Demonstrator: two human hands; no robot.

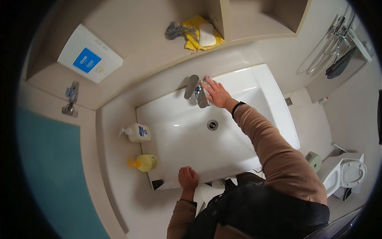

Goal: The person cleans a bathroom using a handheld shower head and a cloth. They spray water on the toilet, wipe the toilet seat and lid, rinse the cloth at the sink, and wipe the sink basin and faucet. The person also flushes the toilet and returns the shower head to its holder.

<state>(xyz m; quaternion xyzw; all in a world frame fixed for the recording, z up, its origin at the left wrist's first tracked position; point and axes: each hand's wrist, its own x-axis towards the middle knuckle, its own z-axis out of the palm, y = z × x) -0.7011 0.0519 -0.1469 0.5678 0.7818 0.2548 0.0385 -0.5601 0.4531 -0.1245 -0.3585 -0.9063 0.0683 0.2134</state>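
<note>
My right hand [217,93] lies beside the chrome faucet [197,91] at the back of the white washbasin [191,149]. Its fingers are spread over a pale, thin item [206,86], perhaps a cloth or wipe, pressed against the faucet's right side and the rim; most of that item is hidden under the fingers. At the basin's front edge rests my left hand [188,178], with its fingers curled; whether anything is inside them cannot be seen. The round drain [212,125] lies between the two hands.
A white pump bottle [139,132] and a yellow pump bottle [146,162] stand on the basin's left rim. On the shelf above are a yellow cloth [191,23], a soap bar [207,35], a steel scourer [173,30] and a white box [109,62]. A toilet [334,179] stands at right.
</note>
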